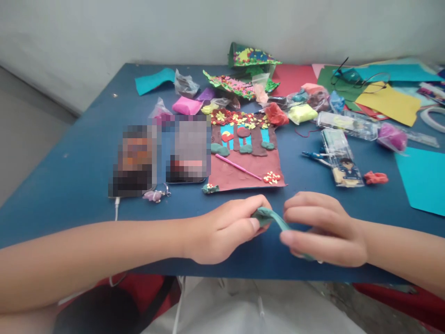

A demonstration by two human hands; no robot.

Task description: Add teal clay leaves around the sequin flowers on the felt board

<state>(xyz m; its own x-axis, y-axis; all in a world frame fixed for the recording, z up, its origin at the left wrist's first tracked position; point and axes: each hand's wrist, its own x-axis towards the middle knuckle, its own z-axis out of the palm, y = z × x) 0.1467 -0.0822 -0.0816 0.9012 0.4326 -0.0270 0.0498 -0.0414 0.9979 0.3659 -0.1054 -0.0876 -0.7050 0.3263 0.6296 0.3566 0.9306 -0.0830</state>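
Note:
Between my two hands a strip of green modelling clay (pixel 278 219) is stretched above the table's near edge. My left hand (pixel 225 227) is closed on its left end, thumb and fingers pinching it. My right hand (pixel 323 229) has its fingers curled round the other end, which is partly hidden and slightly blurred. Just beyond my hands lies a clay picture (pixel 243 169) with brown trunks, blue gaps, green bushes and red and yellow leaves. A pink stick (pixel 238 167) rests across its reddish-brown lower part.
Two phones (pixel 135 157) lie to the left, blurred out, near a purple charm (pixel 156 195). Bags of coloured clay (pixel 187 105) spread behind the picture. Compasses (pixel 314 157), a clear case (pixel 342 157), a red clay lump (pixel 376 177), coloured paper (pixel 389 99) and glasses (pixel 361 81) are on the right.

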